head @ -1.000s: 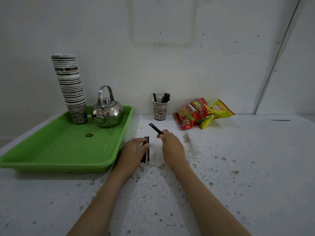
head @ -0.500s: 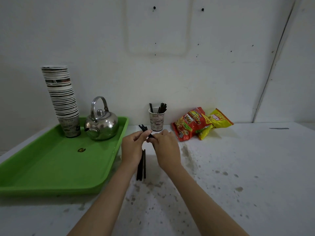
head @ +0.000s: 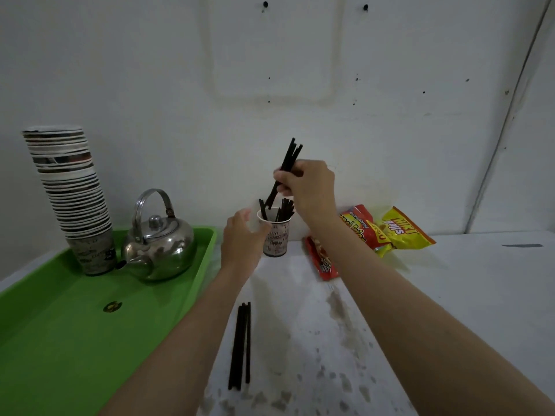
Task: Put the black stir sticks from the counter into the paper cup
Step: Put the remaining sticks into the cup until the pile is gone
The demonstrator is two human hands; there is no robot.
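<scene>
A printed paper cup (head: pixel 277 238) stands against the back wall with several black stir sticks upright in it. My right hand (head: pixel 309 187) hovers just above the cup, shut on a small bundle of black stir sticks (head: pixel 288 163) that tilts, its lower ends over the cup's mouth. My left hand (head: pixel 241 240) wraps the cup's left side. A few more black stir sticks (head: pixel 240 346) lie together on the white counter between my forearms.
A green tray (head: pixel 60 340) on the left carries a steel kettle (head: pixel 159 247) and a tall stack of paper cups (head: pixel 72 199). Red and yellow snack bags (head: pixel 369 235) lie right of the cup. The speckled counter (head: pixel 450 295) stretches to the right.
Both hands left the sticks on the counter and moved back to the cup. My right hand carried a bundle of sticks up over it; my left hand took hold of the cup.
</scene>
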